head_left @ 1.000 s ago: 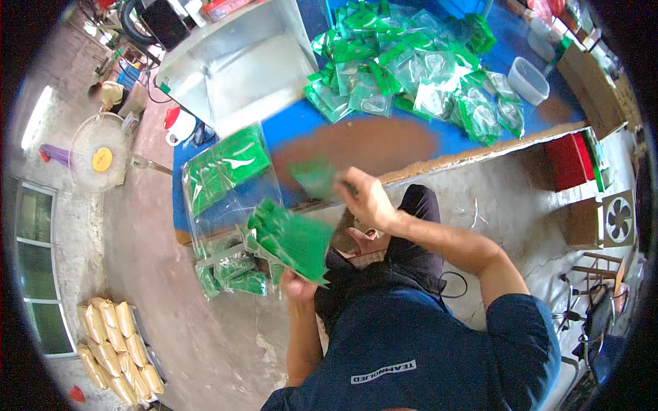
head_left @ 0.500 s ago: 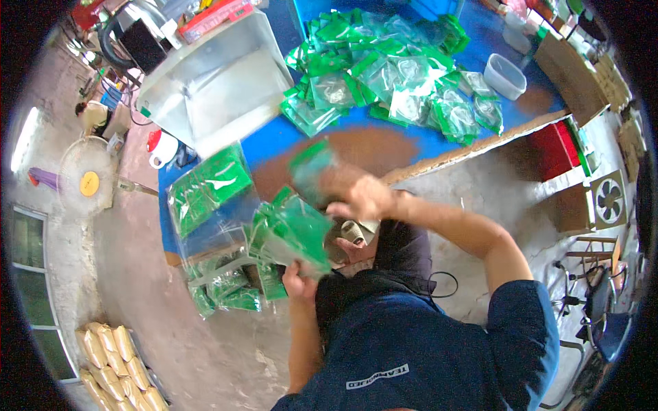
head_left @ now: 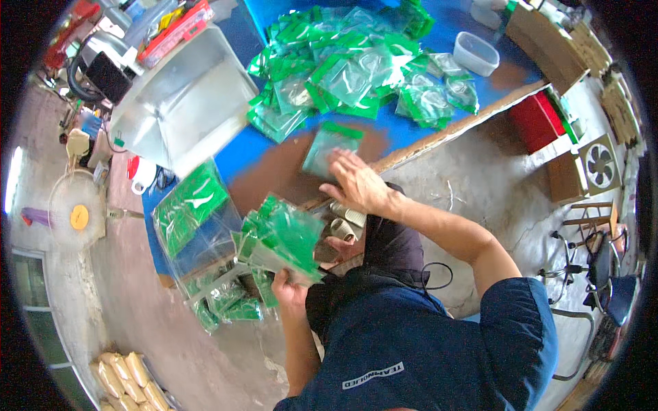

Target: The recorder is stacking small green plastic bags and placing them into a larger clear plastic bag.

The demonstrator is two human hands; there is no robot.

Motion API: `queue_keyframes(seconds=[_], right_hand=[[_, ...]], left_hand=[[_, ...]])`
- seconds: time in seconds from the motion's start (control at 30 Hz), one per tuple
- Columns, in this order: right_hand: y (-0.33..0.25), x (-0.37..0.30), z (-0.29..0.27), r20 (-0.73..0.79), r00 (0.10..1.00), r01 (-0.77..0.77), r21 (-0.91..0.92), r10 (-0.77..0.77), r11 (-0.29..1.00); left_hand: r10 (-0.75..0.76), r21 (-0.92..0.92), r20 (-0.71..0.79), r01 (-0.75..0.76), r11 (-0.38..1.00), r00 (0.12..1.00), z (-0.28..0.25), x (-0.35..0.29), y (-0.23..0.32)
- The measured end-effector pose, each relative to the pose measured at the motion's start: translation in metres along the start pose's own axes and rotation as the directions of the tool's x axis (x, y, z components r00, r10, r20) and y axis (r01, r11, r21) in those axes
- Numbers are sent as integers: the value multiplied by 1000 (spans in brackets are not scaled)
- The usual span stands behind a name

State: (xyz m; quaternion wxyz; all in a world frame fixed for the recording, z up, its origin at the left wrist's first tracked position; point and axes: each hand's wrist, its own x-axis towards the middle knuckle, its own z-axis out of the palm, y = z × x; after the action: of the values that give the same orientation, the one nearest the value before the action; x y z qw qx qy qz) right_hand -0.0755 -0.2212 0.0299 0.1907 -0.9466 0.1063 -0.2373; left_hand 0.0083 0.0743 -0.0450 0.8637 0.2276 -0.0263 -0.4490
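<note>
My left hand (head_left: pixel 290 290) is closed on the lower edge of a fanned stack of green-and-clear plastic packets (head_left: pixel 288 236), held off the near edge of the table. Fingers stretched out, my right hand (head_left: pixel 362 183) lies on a single flat packet (head_left: pixel 321 152) with a green top band, on a worn brown patch of the blue table (head_left: pixel 264 161). Beyond it spreads a large heap of similar packets (head_left: pixel 356 72), some with a coiled pale item inside. What the packet under my fingers contains cannot be made out.
A large metal tray (head_left: pixel 188 103) stands at the back left. Nearer lies a clear bag of green packets (head_left: pixel 192 209), with more bagged packets (head_left: pixel 229 294) below the table edge. At the far right of the heap sits a clear plastic tub (head_left: pixel 476 53). A fan (head_left: pixel 79 218) stands left.
The packet blurred beside my right hand now lies flat on the table, the hand's fingers spread on it. My left hand still holds its stack. The whole view has shifted slightly.
</note>
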Motion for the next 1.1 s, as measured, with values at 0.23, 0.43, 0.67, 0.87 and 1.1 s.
queue_keyframes(seconds=[0.23,0.43,0.67,0.87,1.1], right_hand=[[-11,48,-4,-84,993,103,369,-78,924],[75,63,13,-201,972,-200,-451,119,870],[-51,19,18,41,999,37,-78,-34,996],[-43,28,18,340,921,-31,546,-188,837],[-13,25,3,182,905,361,151,-385,920]], left_hand=[[17,98,-133,-4,995,991,-20,9,5],[-2,23,-53,3,1000,999,32,0,0],[-5,-284,-49,-10,959,999,-10,6,-4],[20,-187,-31,-25,982,999,4,16,-9],[90,-64,-38,-92,994,995,4,-2,-5]])
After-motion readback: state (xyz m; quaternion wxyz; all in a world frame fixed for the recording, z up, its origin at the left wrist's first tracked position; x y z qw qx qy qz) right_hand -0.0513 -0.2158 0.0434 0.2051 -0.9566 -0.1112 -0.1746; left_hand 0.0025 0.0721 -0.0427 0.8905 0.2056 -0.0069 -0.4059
